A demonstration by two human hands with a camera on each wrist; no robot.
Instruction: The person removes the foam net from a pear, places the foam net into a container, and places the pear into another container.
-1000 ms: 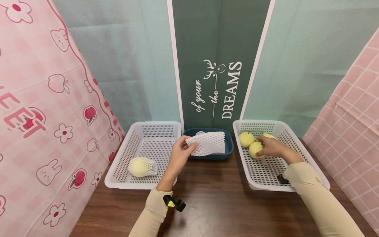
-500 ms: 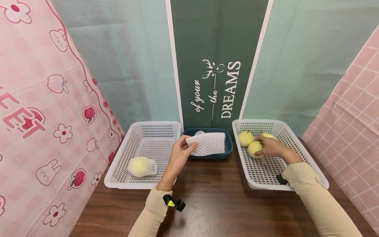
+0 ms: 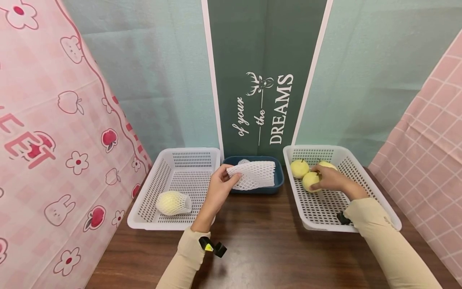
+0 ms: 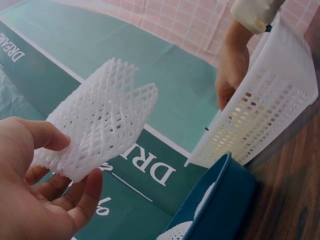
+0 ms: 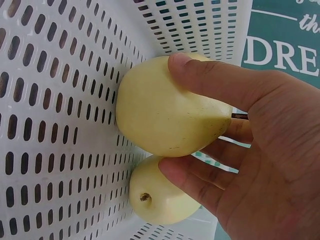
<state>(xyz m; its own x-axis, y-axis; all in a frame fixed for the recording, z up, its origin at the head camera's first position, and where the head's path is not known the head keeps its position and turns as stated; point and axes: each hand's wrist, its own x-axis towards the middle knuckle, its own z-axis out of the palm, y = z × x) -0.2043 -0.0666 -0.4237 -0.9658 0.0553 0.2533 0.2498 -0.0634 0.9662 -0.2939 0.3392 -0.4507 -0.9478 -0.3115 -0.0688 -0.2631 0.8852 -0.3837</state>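
Note:
In the head view my left hand [image 3: 218, 186] pinches a white foam net sleeve [image 3: 252, 175] at one end, above a small blue basin [image 3: 257, 192]. The left wrist view shows the sleeve [image 4: 100, 120] between thumb and fingers, its far end hanging free. My right hand [image 3: 333, 180] reaches into the right white basket [image 3: 317, 214]. Its thumb and fingers curl round a yellow-green pear [image 5: 170, 110], stem toward the palm. Beneath this lies a second pear [image 5: 162, 192]. In the head view one pear [image 3: 299, 168] sits to the left, and another [image 3: 327, 165] is partly hidden behind the hand.
At left, a white basket [image 3: 195, 178] holds one pear [image 3: 169, 203] inside a foam net. More foam net [image 4: 177, 231] lies in the blue basin. All three containers stand on a dark wooden table [image 3: 260, 249], with cloth hanging behind and at both sides.
Almost nothing differs: both hands keep their places, the left with the foam net sleeve and the right on the pear. The head view has shifted very slightly.

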